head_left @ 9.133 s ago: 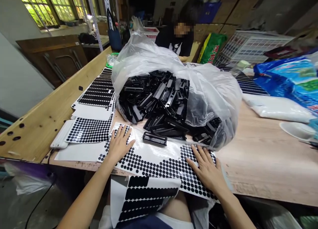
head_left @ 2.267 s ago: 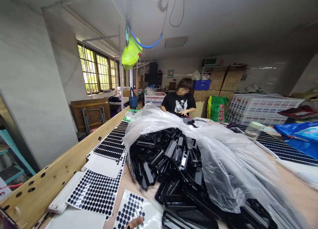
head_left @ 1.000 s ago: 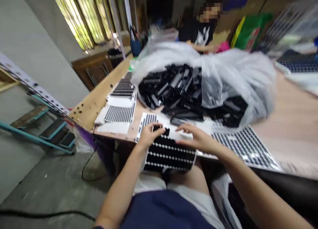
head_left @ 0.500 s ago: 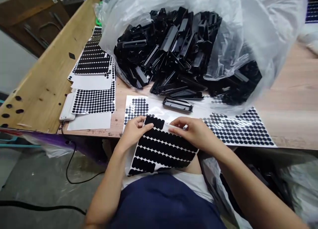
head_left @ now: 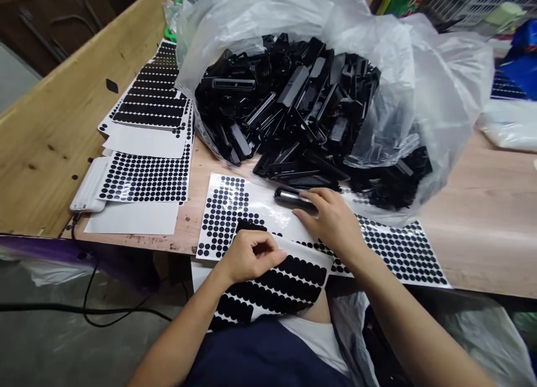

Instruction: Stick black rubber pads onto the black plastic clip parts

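The black plastic case (head_left: 288, 196) sits at the near edge of the heap, over the bare shiny part of the dotted sheet (head_left: 222, 213), and I have the right hand (head_left: 335, 222) at its right end, thumb and fingertips pinching it; whether it is lifted off the sheet I can't tell. That grip looks to me like the weak point: the case seems slick and is caught by one end, so it could swivel or slip out. The left hand (head_left: 257, 255) is curled, thumb and forefinger together, above the sticker sheet (head_left: 272, 286); I can't see whether a sticker is between them, and if one is, it could fold or cling to the skin. The sheet slopes over the lap below the table (head_left: 474, 219) edge, so I'd worry that a bumped knee would send it sliding. Farther out, the plastic bag (head_left: 448, 90) gapes around a loose pile of cases (head_left: 289, 107); a nudge from the right hand could spill more onto the dots. The stacked sheets (head_left: 145, 177) at left lie well apart from both hands.
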Demonstrator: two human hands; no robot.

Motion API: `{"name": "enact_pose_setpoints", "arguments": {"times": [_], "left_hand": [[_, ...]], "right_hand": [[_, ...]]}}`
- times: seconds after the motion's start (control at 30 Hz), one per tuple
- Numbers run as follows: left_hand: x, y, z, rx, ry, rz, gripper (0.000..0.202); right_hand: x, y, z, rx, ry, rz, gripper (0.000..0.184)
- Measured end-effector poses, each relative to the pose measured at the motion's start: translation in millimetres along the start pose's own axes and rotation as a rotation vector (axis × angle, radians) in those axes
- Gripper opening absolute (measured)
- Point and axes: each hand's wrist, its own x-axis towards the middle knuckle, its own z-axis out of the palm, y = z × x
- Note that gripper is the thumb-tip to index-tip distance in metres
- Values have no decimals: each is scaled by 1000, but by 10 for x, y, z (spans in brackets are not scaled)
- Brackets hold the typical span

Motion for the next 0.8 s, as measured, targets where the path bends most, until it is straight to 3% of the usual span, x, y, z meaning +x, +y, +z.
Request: {"name": "enact_pose_setpoints", "arguments": {"times": [0.1,0.23,0.37,0.5,0.6,0.73,0.8], "left_hand": [[-6,-25,-97,-224,22,-58,30],[20,-64,-119,-484,81,-54,30],[47,-112,-118,-531,103,-17,52],[26,-138,-145,-482,15,-3,53],[12,-112,-151,-613,94,-83,47],[29,-35,-167,-832,369,-162,46],[52,-4,-181,-904,405,-166,44]], "right_hand": [[68,-47,-59,274,-56,221,39],[-29,-411,-170,1033,-245,572,51],[-152,-776,-166,1318,-396,627,49],[-239,-931,-91,1305,-508,561,49],[-263,-883,-86,1107,-567,456,54],[-232,-672,-93,611,-339,328,52],[-201,-580,-41,389,-241,200,40]]}}
